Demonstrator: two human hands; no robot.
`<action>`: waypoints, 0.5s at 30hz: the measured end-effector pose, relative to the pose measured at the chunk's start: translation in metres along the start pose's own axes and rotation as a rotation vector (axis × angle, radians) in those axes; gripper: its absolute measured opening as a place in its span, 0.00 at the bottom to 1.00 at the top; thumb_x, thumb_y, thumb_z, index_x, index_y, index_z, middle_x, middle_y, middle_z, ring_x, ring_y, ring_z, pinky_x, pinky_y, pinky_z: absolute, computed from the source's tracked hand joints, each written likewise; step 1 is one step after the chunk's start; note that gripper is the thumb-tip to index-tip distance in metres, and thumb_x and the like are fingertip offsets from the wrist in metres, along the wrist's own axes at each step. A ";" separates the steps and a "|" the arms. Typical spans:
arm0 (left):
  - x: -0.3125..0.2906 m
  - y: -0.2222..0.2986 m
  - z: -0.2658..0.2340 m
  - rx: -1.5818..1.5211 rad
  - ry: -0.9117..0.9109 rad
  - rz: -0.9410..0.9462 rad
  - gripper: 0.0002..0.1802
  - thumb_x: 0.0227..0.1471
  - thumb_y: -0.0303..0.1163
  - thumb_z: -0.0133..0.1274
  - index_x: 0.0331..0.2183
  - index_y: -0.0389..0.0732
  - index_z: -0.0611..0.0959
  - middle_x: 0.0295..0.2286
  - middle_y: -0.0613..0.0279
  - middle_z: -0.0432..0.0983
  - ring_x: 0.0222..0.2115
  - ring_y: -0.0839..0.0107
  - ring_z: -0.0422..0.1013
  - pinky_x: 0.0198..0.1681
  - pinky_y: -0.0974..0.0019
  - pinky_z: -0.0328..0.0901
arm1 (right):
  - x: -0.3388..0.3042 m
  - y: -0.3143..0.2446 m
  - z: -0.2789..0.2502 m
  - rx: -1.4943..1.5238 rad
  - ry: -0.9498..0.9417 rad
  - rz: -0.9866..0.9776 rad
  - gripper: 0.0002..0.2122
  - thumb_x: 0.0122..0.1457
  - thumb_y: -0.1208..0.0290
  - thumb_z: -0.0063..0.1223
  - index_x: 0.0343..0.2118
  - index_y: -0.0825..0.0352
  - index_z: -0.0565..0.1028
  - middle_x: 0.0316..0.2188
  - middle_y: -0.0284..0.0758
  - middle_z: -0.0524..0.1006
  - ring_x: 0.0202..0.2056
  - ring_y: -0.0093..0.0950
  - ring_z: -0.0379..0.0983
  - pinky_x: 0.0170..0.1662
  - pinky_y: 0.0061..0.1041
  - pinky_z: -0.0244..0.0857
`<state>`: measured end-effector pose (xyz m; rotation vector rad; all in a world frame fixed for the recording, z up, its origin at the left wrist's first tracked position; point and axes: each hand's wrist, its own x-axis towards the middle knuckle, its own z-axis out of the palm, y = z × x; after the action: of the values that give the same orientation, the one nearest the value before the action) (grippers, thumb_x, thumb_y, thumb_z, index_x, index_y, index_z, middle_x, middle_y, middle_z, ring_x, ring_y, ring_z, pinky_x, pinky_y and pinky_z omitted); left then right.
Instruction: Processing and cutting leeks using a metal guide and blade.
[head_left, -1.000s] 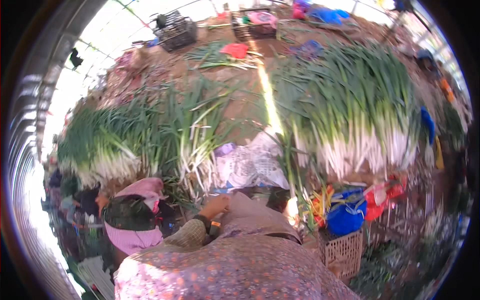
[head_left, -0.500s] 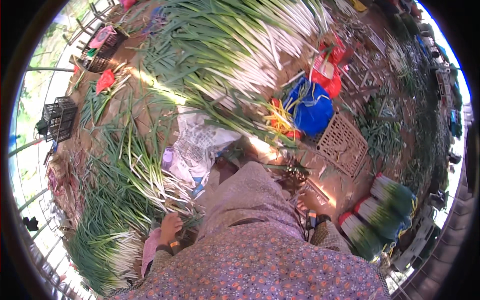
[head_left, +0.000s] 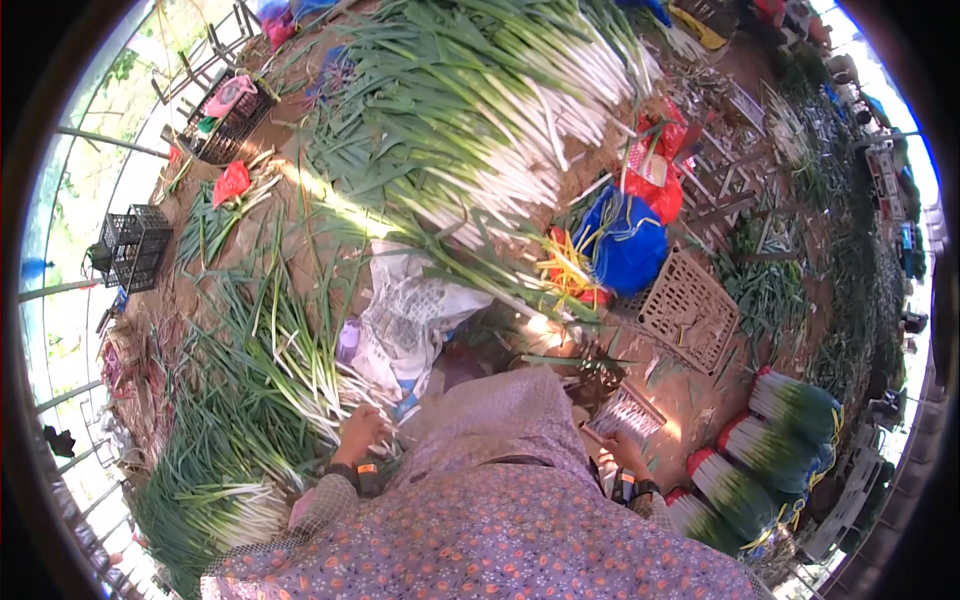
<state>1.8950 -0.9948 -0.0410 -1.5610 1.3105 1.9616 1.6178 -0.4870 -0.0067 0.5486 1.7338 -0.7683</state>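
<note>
At the top of the frame, a big pile of leeks (head_left: 480, 120) is spreading wide, and a smaller pile (head_left: 305, 370) is lying at left, its white shanks pointing toward you. Tied bundles (head_left: 765, 455) are sitting at lower right, and a tan crate (head_left: 690, 310) is tilting above them. A slatted stool (head_left: 632, 412) is resting right of your lap, just below the frame's middle.

You are dealing with leeks that are probably light singly, firm but slick at the shank and limp, easily torn, in the leaf, so the shanks are offering the better hold. The stool is likely staying stiff and light; its wooden bar is the place to grip.

Your left hand (head_left: 363, 432) is hovering by the shanks, fingers loosely curled; I cannot tell if it is pinching any. Your right hand (head_left: 622, 452) is apparently wrapping round the stool's near bar.
</note>
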 end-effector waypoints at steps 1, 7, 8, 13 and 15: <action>-0.001 0.011 0.008 -0.025 0.048 -0.011 0.13 0.51 0.29 0.48 0.40 0.36 0.71 0.26 0.60 0.71 0.23 0.73 0.70 0.23 0.72 0.66 | 0.001 -0.002 -0.004 0.086 -0.016 -0.019 0.12 0.56 0.75 0.48 0.43 0.70 0.67 0.26 0.37 0.75 0.24 0.29 0.76 0.22 0.26 0.69; -0.007 -0.003 0.015 -0.077 0.065 0.021 0.13 0.51 0.34 0.49 0.39 0.39 0.72 0.25 0.62 0.72 0.24 0.72 0.71 0.24 0.70 0.67 | 0.025 0.009 -0.033 -0.085 -0.019 -0.066 0.09 0.57 0.69 0.50 0.37 0.68 0.71 0.26 0.37 0.76 0.26 0.28 0.76 0.25 0.29 0.72; -0.007 -0.004 0.022 -0.039 0.085 -0.015 0.12 0.52 0.31 0.49 0.40 0.39 0.71 0.26 0.61 0.72 0.25 0.70 0.71 0.26 0.67 0.68 | 0.031 0.015 -0.042 -0.131 -0.017 -0.071 0.10 0.56 0.69 0.50 0.38 0.69 0.71 0.26 0.37 0.76 0.25 0.28 0.76 0.25 0.29 0.72; 0.018 -0.112 -0.054 1.299 -0.231 0.674 0.09 0.54 0.34 0.43 0.30 0.40 0.74 0.26 0.60 0.71 0.25 0.67 0.71 0.25 0.62 0.65 | 0.045 -0.007 -0.073 -0.120 0.057 -0.281 0.14 0.53 0.73 0.53 0.43 0.70 0.70 0.25 0.37 0.76 0.24 0.27 0.75 0.24 0.25 0.71; 0.004 -0.106 -0.016 1.380 -0.207 0.636 0.08 0.51 0.34 0.45 0.26 0.42 0.75 0.23 0.62 0.70 0.24 0.67 0.70 0.24 0.61 0.63 | 0.027 0.002 -0.091 -0.041 0.146 -0.290 0.14 0.51 0.75 0.52 0.41 0.72 0.71 0.24 0.38 0.76 0.23 0.27 0.75 0.24 0.26 0.70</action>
<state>1.9786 -0.9529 -0.0927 -0.2649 2.3897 0.8061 1.5519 -0.4200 -0.0164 0.3352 1.9873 -0.9113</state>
